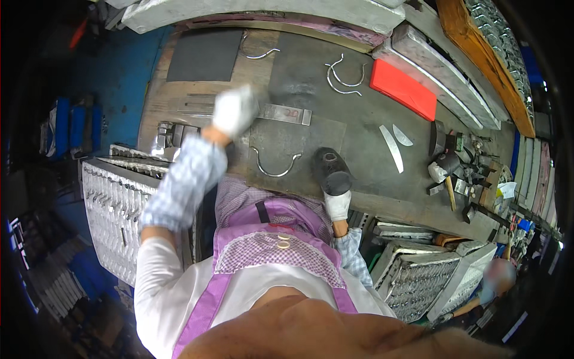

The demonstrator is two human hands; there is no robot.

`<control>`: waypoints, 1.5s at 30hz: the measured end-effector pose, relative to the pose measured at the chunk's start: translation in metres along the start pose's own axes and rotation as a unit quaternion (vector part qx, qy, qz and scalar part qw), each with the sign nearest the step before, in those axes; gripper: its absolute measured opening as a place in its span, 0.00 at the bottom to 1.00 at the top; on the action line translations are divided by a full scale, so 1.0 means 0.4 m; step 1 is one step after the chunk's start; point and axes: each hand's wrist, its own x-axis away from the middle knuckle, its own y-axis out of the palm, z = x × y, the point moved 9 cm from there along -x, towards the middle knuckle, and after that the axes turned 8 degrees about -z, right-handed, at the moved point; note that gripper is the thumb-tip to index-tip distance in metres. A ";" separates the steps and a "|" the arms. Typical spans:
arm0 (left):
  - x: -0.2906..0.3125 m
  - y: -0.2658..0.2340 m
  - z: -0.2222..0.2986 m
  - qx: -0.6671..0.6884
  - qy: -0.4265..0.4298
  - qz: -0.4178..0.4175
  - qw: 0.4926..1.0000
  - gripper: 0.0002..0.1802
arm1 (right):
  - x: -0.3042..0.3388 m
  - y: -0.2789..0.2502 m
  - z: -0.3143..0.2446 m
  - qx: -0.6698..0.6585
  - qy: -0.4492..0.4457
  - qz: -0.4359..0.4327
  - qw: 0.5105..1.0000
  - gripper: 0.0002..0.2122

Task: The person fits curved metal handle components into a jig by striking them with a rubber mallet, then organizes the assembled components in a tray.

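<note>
My left hand (235, 112), in a white glove, is over the left-middle of the bench. Motion smears its fingers, and the near end of a flat steel bar (287, 114) lies beside it. Lower right of it, at the bench's front edge, my right hand (337, 206) is gloved too and closed on a dark hammer-like tool (332, 170) with an eye in its top. The tool hides most of the fingers. Between my hands a bent silver rod (275, 174) curves on a metal plate. More bent rods (345, 84) lie farther back.
A red block (403, 88) sits at the back right. Two pale curved blades (391, 148) lie in front of it. Metal blocks and a wooden handle (450, 192) crowd the right edge. Trays of small metal parts (119, 206) flank me; a dark sheet (205, 57) lies back left.
</note>
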 end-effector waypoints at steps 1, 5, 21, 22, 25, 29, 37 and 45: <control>-0.074 -0.023 -0.077 -0.071 0.028 0.142 0.987 0.15 | -0.004 0.001 -0.007 -0.002 -0.010 0.000 1.000 0.25; -0.269 0.062 -0.280 -0.290 -0.033 0.080 0.953 0.07 | -0.004 0.006 -0.002 -0.023 -0.047 0.019 0.998 0.21; 0.117 0.071 0.137 0.036 0.046 0.116 0.992 0.17 | -0.015 0.044 0.012 0.114 -0.024 -0.018 0.993 0.19; 0.109 0.093 0.125 0.017 0.009 0.066 0.998 0.16 | -0.018 0.051 0.023 0.145 -0.006 -0.035 0.989 0.19; 0.140 0.165 0.124 -0.034 0.074 -0.036 0.996 0.13 | 0.007 0.018 -0.010 0.039 -0.002 -0.002 0.999 0.19; 0.140 0.148 0.124 -0.004 0.084 0.016 0.996 0.06 | 0.020 -0.006 -0.044 0.099 -0.148 0.132 0.975 0.08; 0.201 0.220 -0.007 0.575 0.078 0.002 0.815 0.12 | 0.088 -0.190 -0.400 -0.216 -0.112 -0.027 0.970 0.11; 0.204 0.139 0.025 0.335 0.104 0.077 0.933 0.14 | 0.091 -0.183 -0.459 -0.150 -0.264 0.018 0.953 0.17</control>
